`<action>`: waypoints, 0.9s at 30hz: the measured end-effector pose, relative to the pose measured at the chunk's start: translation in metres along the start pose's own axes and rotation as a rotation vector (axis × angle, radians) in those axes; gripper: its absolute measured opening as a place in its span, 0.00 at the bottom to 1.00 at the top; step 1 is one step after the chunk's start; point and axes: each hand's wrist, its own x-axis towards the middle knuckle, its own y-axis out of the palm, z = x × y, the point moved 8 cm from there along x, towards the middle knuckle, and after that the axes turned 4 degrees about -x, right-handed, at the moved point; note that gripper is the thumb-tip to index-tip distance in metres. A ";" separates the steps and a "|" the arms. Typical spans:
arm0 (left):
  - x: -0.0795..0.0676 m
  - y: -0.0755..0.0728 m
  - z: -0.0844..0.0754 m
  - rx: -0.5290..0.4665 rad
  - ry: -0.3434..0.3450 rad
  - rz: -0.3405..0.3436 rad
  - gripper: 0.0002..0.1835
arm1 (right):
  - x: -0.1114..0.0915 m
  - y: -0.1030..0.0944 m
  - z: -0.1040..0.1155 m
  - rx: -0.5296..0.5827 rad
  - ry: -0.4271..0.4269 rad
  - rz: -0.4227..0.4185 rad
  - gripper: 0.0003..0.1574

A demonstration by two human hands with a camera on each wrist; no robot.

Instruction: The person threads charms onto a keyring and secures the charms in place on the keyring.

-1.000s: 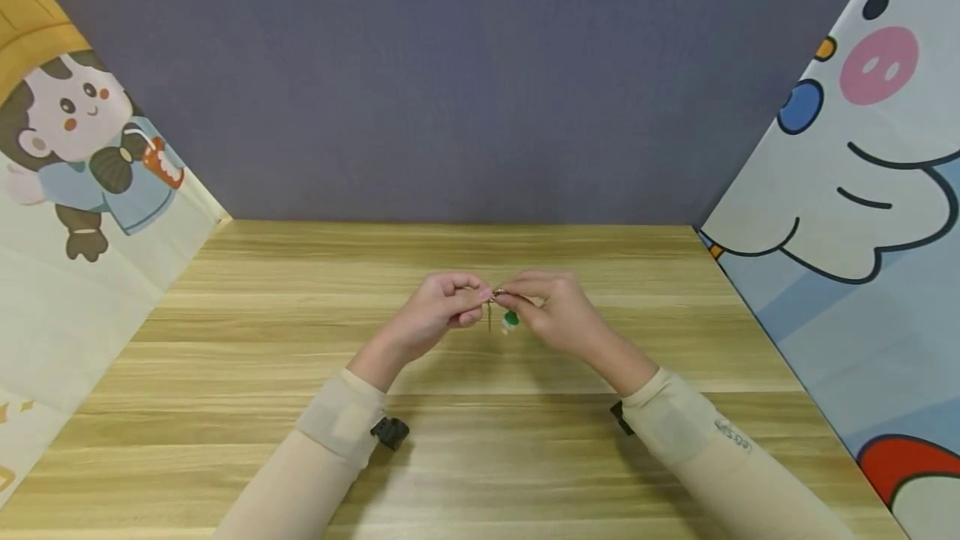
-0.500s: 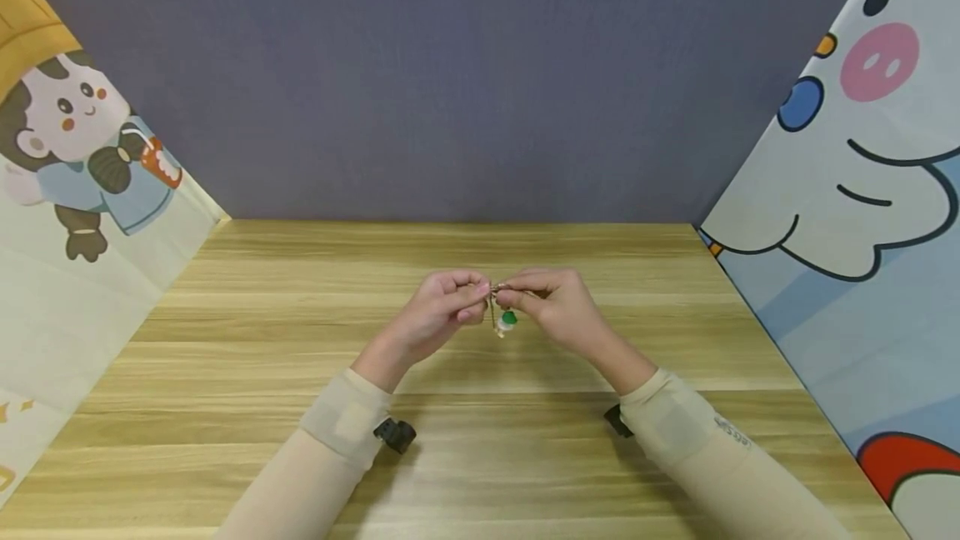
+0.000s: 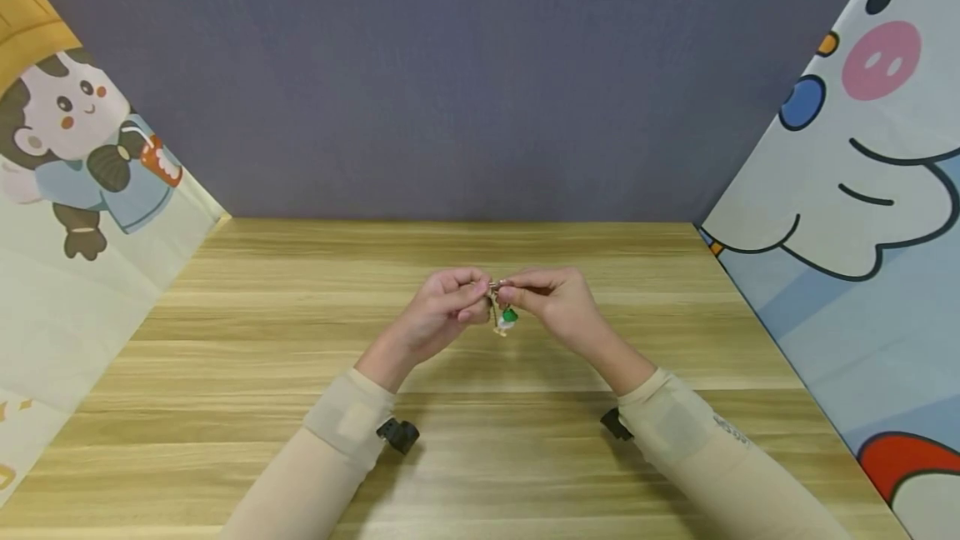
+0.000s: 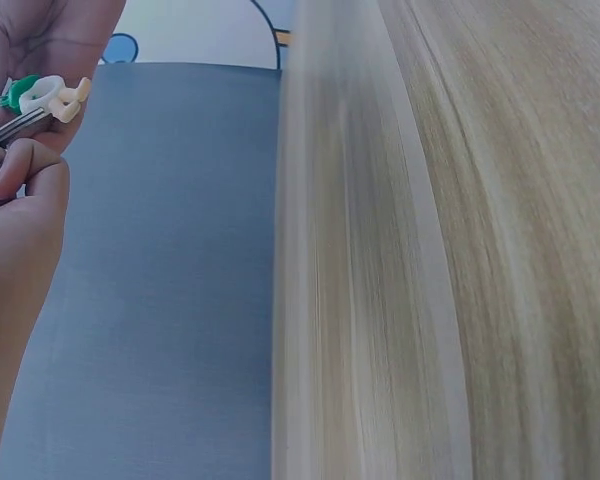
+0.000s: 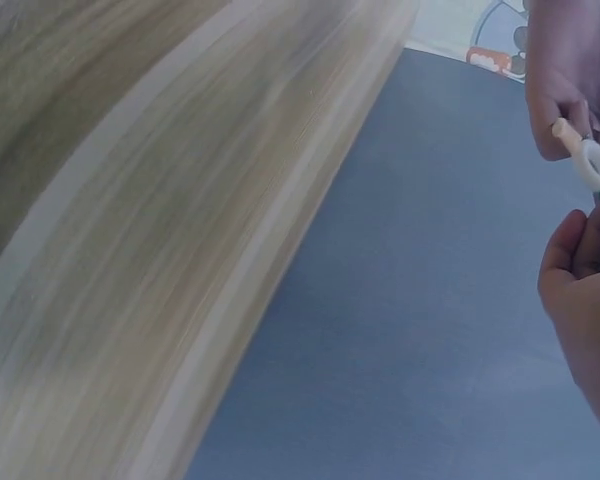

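Observation:
Both hands meet over the wooden table, around a small keychain. My left hand (image 3: 442, 307) pinches a slim metal piece (image 3: 494, 284) of it between thumb and forefinger. From the right, my right hand (image 3: 555, 302) pinches the keychain's other end, its fingertips close to the left ones. Below the fingers dangles a charm (image 3: 508, 318) in green, white and pale yellow. In the left wrist view, long narrow metal pieces (image 4: 20, 124), key-like in shape, lie beside the charm (image 4: 42, 96). The right wrist view has the charm (image 5: 591, 165) between the two hands. Fingers hide the ring or clasp.
The wood-grain table (image 3: 480, 457) spreads beneath both forearms. A grey-blue panel (image 3: 465, 82) rises at its far edge. Cartoon-printed panels stand at the left (image 3: 67, 298) and right (image 3: 810, 307). A small black camera (image 3: 398, 435) sits at the left wrist.
The hands have stayed together and shifted slightly. The charm has swung a little and shows more fully below the right fingertips, and more of the metal piece shows between the fingertips.

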 end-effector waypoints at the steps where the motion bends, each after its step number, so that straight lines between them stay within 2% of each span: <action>1: 0.000 0.000 0.000 -0.001 0.003 0.005 0.11 | 0.000 0.000 -0.001 0.008 0.009 0.000 0.11; 5: 0.000 0.001 0.000 -0.007 0.006 0.021 0.16 | 0.000 0.000 -0.004 0.049 0.039 -0.001 0.12; 10: -0.001 0.003 0.000 -0.012 0.003 0.047 0.12 | 0.000 0.000 -0.006 0.146 0.055 0.001 0.14; 15: -0.001 0.003 0.002 -0.009 -0.009 0.056 0.16 | 0.000 0.001 -0.006 0.257 0.049 0.010 0.10; 19: -0.001 0.001 0.004 0.006 -0.018 0.051 0.18 | 0.000 0.003 -0.007 0.311 0.041 0.033 0.19; 23: -0.002 -0.001 0.004 0.033 -0.032 0.032 0.13 | -0.001 0.003 -0.008 0.255 0.078 0.028 0.10; 27: -0.002 -0.003 0.002 0.089 -0.055 -0.004 0.08 | -0.001 -0.001 -0.010 0.119 0.109 0.005 0.14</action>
